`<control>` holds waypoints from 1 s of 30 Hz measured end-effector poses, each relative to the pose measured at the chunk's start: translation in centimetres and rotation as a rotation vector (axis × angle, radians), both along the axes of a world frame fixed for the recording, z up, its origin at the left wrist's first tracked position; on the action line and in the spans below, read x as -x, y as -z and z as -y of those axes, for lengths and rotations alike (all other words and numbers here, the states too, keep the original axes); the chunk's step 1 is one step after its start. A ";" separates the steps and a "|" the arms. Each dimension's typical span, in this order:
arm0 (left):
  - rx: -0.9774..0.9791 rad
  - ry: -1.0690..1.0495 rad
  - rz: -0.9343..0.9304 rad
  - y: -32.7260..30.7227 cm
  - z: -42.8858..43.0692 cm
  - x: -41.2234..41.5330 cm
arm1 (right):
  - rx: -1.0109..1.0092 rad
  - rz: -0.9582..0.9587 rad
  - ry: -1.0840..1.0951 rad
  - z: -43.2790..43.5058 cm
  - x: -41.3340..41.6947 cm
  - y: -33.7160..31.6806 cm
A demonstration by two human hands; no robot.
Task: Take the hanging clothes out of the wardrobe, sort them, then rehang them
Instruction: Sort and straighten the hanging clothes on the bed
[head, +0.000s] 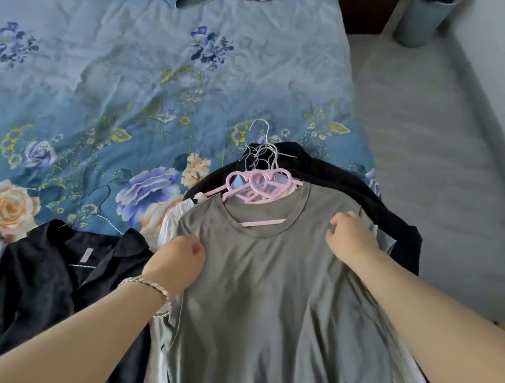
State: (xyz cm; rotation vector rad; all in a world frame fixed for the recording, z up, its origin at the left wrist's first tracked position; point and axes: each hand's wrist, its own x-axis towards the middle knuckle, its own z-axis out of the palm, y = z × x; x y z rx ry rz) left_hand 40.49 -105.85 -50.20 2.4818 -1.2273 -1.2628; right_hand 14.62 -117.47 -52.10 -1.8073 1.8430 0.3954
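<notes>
**While I pinch the grey T-shirt (pixel 264 301) at both shoulders**

As my left hand (pixel 175 261) closes its fingers on one shoulder seam, my right hand (pixel 352 236) clamps the other. The shirt sits on a pink hanger (pixel 257 177), topmost on a pile (pixel 355 183) of white and black garments, wire hooks (pixel 262 148) bunched above. A black shirt (pixel 50 266) lies just beside, on the floral bedsheet (pixel 102 66).
</notes>
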 end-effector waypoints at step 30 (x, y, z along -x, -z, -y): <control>0.014 -0.048 0.019 0.7 -6.0 0.1 | 0.004 0.341 -0.371 -3.2 -0.9 -4.5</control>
